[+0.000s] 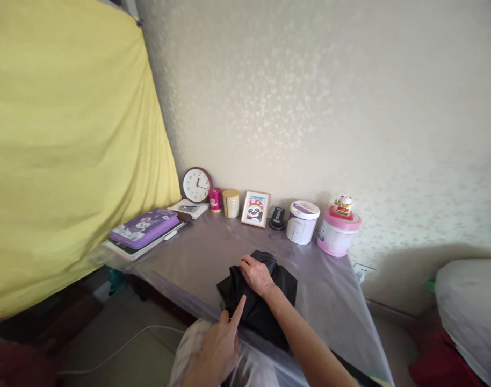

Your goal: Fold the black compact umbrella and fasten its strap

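A bundle of black fabric [265, 312] with folds and pointed corners lies at the near edge of the table; its exact kind cannot be made out. My right hand [257, 275] rests on top of it, fingers curled into a raised fold. At the bundle's near left side is my left hand [221, 344]. One of its digits stretches over the fabric while the others bend in at the edge, partly hidden. A black strip runs along the table edge beneath my right forearm.
A plastic-covered table [181, 269] carries a purple case [144, 228] on the left. Along the wall stand a clock [197, 184], a pink can [215, 200], a picture frame [255, 208], a purple-white tub [303, 223] and a pink tub [338, 236]. A yellow curtain [68, 134] hangs left.
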A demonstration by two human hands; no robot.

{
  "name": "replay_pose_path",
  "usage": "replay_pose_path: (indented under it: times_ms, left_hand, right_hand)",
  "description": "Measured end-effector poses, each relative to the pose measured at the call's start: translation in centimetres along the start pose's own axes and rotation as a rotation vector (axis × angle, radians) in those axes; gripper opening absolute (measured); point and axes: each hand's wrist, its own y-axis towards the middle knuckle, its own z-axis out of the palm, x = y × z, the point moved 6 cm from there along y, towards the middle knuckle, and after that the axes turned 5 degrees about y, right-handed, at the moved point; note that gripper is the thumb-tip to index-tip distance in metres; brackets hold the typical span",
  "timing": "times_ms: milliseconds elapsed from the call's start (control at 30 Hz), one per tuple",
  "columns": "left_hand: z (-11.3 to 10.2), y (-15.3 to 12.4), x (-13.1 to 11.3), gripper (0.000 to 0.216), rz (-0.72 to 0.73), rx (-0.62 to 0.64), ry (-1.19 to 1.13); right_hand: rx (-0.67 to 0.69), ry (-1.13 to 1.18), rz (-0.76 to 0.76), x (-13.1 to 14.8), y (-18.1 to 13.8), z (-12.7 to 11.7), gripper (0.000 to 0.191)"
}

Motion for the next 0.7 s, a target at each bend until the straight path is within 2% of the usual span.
replay_pose_path:
  times_ms: [100, 267, 333, 400, 567, 633, 700]
  left_hand:
    - [0.3, 0.0, 0.3, 0.071, -0.016, -0.019, -0.038]
    - [0.5, 0.1, 0.5, 0.071, -0.019, -0.036, -0.115]
    - [0.6, 0.1, 0.6, 0.070, -0.020, -0.032, -0.134]
    - [0.6, 0.1, 0.7, 0.069, -0.026, -0.017, -0.152]
    - [0.4, 0.0, 0.9, 0.068, -0.042, 0.011, -0.205]
    - [0.4, 0.1, 0.9, 0.068, -0.035, 0.009, -0.225]
    - [0.6, 0.1, 1.0, 0.068, -0.036, 0.011, -0.226]
  right_hand:
    - [-0.040, 0.054, -0.050, 0.7, -1.1, -0.7, 0.020]
    - [-0.108, 0.188, -0.171, 2.0, -4.7, -1.7, 0.025]
    - [-0.106, 0.186, -0.177, 1.0, -5.2, -1.4, 0.025]
    - [-0.115, 0.148, -0.137, -1.1, -4.8, -1.1, 0.026]
    - [-0.226, 0.003, 0.187, -8.1, -2.3, -1.9, 0.030]
    - [-0.261, 0.005, 0.218, -8.2, -2.1, -2.7, 0.032]
    - [-0.242, 0.082, 0.096, -6.0, -2.4, -3.2, 0.031]
